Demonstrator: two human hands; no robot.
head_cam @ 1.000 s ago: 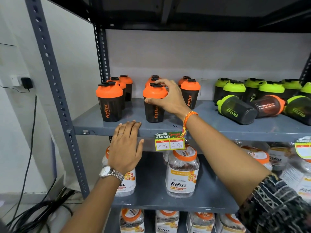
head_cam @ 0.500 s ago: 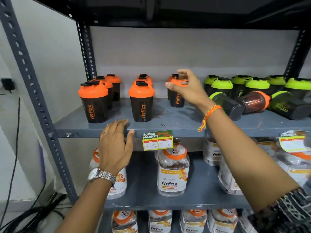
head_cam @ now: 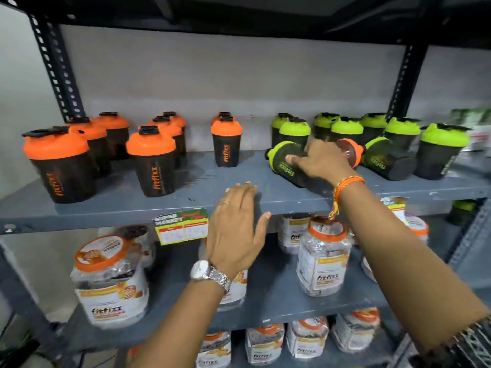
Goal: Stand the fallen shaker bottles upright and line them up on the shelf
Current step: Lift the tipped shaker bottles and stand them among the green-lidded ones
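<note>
On the grey shelf (head_cam: 127, 208) three shaker bottles lie on their sides at the right: a green-lid one (head_cam: 281, 162), an orange-lid one (head_cam: 351, 152) and a second green-lid one (head_cam: 385, 162). My right hand (head_cam: 320, 162) lies over the first green-lid bottle with its fingers stretched along the body. It partly hides the orange-lid one. Orange-lid shakers (head_cam: 152, 166) stand upright in rows at the left, one (head_cam: 226, 143) nearer the middle. Upright green-lid shakers (head_cam: 441, 152) fill the back right. My left hand (head_cam: 236, 227) rests open on the shelf's front edge.
A price tag (head_cam: 182, 225) hangs from the shelf edge beside my left hand. Clear jars with orange lids (head_cam: 111, 282) fill the lower shelves. Perforated metal posts (head_cam: 57, 70) stand at the back corners, and another shelf board sits close overhead.
My right hand moved right from the upright orange-lid shakers onto the fallen green-lid bottle. My left hand slid right along the shelf edge. The view shifted right.
</note>
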